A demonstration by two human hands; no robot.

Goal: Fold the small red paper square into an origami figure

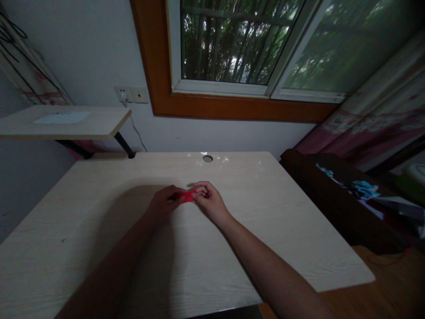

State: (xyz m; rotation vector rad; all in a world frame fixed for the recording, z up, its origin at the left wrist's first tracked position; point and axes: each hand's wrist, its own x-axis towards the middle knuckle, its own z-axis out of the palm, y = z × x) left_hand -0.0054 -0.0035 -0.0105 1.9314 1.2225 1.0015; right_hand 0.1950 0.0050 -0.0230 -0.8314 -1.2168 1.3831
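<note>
Between my two hands, over the middle of the desk [265, 248], is a small flat red piece [188, 196], which looks like folded paper. My left hand [163, 201] pinches its left end between thumb and fingers. At the right end, my right hand [211, 201] grips it the same way, with its thumb on the near side. The fingertips cover both ends of the red piece, so its full shape is hidden. I cannot tell whether it touches the desktop.
A raised shelf [109, 126] on black legs stands at the back left, with a white sheet [62, 117] on it. A round cable hole [207, 158] lies near the desk's back edge. Right of the desk is a dark brown cabinet [312, 177] with items on it. A window [232, 48] is behind.
</note>
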